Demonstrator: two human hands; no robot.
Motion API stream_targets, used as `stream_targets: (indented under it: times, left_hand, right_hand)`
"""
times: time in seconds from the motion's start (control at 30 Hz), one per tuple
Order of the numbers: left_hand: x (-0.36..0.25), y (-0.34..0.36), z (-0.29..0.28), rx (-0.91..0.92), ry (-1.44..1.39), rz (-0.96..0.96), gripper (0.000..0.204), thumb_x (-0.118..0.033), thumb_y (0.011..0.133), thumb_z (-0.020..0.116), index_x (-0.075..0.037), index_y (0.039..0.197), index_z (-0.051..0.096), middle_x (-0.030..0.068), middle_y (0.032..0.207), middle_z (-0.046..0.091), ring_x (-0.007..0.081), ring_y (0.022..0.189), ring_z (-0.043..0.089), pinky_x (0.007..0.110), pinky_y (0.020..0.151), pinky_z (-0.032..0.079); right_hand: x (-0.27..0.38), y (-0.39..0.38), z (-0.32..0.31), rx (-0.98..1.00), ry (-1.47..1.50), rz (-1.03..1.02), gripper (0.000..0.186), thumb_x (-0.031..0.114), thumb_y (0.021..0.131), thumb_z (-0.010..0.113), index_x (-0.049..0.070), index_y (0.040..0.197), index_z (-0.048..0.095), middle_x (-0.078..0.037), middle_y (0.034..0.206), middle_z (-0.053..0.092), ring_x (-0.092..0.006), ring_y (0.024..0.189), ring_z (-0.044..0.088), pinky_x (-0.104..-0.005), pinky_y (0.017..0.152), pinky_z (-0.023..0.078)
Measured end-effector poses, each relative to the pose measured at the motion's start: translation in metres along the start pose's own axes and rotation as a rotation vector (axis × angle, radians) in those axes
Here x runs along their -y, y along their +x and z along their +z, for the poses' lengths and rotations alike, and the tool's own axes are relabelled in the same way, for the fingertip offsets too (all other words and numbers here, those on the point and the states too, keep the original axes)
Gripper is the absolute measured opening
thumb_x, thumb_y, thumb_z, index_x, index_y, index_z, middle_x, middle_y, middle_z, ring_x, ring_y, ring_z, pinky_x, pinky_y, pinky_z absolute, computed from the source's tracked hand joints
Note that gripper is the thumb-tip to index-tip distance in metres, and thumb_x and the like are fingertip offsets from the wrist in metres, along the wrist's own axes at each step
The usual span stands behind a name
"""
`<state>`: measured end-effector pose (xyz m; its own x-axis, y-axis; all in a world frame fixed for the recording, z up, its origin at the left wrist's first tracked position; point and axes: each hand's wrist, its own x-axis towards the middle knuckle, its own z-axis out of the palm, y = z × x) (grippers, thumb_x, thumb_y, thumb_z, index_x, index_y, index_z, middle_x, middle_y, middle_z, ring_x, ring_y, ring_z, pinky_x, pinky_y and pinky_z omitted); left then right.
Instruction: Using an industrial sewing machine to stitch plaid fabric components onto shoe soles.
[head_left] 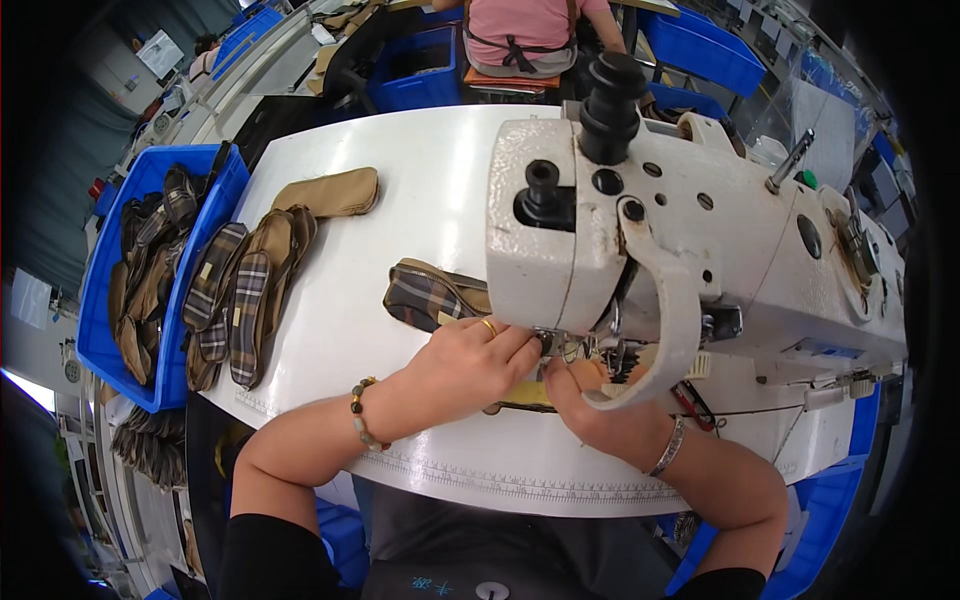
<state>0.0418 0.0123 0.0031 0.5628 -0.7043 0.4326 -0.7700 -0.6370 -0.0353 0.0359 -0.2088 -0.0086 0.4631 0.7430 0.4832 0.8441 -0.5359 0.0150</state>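
Observation:
A white sewing machine stands over the work, its presser foot and needle area partly hidden by its head and my fingers. A brown plaid fabric pouch with a zipper lies at the left of the machine head and runs in under it. My left hand, a ring on one finger, is closed on the pouch's near side, fingertips beside the presser foot. My right hand is closed at the pouch's near edge, right of the foot. A yellowish strip of the work shows between the hands.
Several plaid and tan pouches lie piled on the table's left, with a tan one behind. A blue bin full of pouches adjoins them. Red-handled snippers lie right of my right hand. A person in pink sits beyond the table.

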Motion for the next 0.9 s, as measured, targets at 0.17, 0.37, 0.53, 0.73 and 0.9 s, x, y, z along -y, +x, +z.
stream_targets:
  times: [0.17, 0.37, 0.53, 0.73, 0.9]
  left_hand:
    - [0.0, 0.0, -0.005, -0.018, -0.004, -0.012, 0.022, -0.012, 0.071, 0.064, -0.004, 0.091, 0.065, 0.0043, 0.089, 0.063, 0.0165, 0.077, 0.063, 0.027, 0.063, 0.054]
    - [0.003, 0.0, -0.002, -0.001, 0.008, -0.057, 0.022, -0.012, 0.071, 0.064, -0.004, 0.091, 0.064, 0.0034, 0.083, 0.058, 0.0153, 0.077, 0.063, 0.026, 0.06, 0.052]
    - [0.006, 0.0, 0.0, -0.034, 0.057, -0.027, 0.022, -0.012, 0.071, 0.063, -0.004, 0.091, 0.065, 0.0032, 0.084, 0.059, 0.0149, 0.078, 0.063, 0.025, 0.06, 0.052]
    - [0.007, -0.005, -0.003, -0.02, 0.087, -0.026, 0.022, -0.012, 0.071, 0.064, -0.004, 0.092, 0.066, 0.0025, 0.086, 0.062, 0.0152, 0.079, 0.063, 0.026, 0.061, 0.053]
    - [0.007, -0.03, -0.013, -0.155, 0.153, 0.051, 0.024, -0.011, 0.071, 0.066, -0.004, 0.095, 0.07, 0.0047, 0.1, 0.07, 0.0158, 0.087, 0.067, 0.025, 0.064, 0.055]
  right_hand:
    - [0.002, 0.0, -0.001, 0.043, -0.032, -0.015, 0.018, 0.007, 0.075, 0.064, 0.003, 0.093, 0.065, -0.002, 0.069, 0.059, -0.0185, 0.058, 0.062, -0.0332, 0.048, 0.048]
    - [0.001, -0.003, 0.004, 0.027, -0.179, -0.054, 0.013, 0.016, 0.078, 0.07, 0.011, 0.09, 0.07, 0.004, 0.068, 0.049, -0.0089, 0.055, 0.052, -0.0308, 0.043, 0.035]
    - [0.003, 0.0, 0.004, 0.011, -0.199, -0.05, 0.012, 0.017, 0.079, 0.071, 0.012, 0.091, 0.07, 0.005, 0.066, 0.048, -0.0087, 0.056, 0.052, -0.0303, 0.042, 0.035]
    - [-0.001, -0.004, 0.008, 0.034, -0.193, -0.079, 0.012, 0.018, 0.079, 0.071, 0.013, 0.09, 0.07, 0.005, 0.067, 0.051, -0.0096, 0.057, 0.053, -0.0306, 0.043, 0.036]
    - [0.003, -0.004, -0.016, 0.159, -0.093, 0.004, 0.01, 0.014, 0.08, 0.071, 0.012, 0.09, 0.07, 0.004, 0.067, 0.053, -0.0138, 0.058, 0.057, -0.0314, 0.047, 0.041]
